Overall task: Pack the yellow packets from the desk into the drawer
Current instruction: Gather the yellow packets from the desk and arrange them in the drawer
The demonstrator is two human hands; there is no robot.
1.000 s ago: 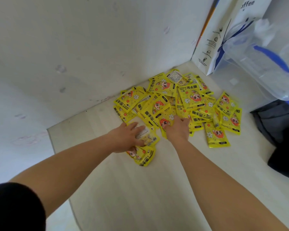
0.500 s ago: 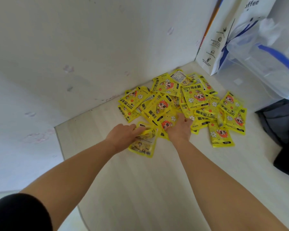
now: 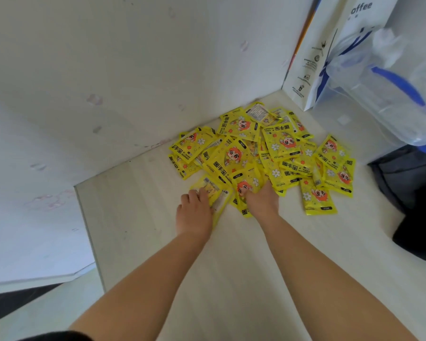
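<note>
A heap of yellow packets (image 3: 276,153) with an orange-haired cartoon figure lies on the pale desk (image 3: 231,267), in the corner against the white wall. My left hand (image 3: 194,214) is at the heap's near left edge, its fingers curled over a few packets (image 3: 219,194) that show a printed back label. My right hand (image 3: 262,201) is beside it at the heap's front, fingers tucked under and gripping a packet (image 3: 245,185). No drawer is in view.
A white paper bag (image 3: 330,45) with blue handles stands at the back right, with a clear plastic bag (image 3: 391,94) in front of it. A dark bag (image 3: 416,193) lies at the right edge. The desk's left edge (image 3: 89,230) drops off.
My left hand has drawn its packets up against the heap's front, beside the right hand. My right hand stays dug into the front of the heap. The view has shifted slightly.
</note>
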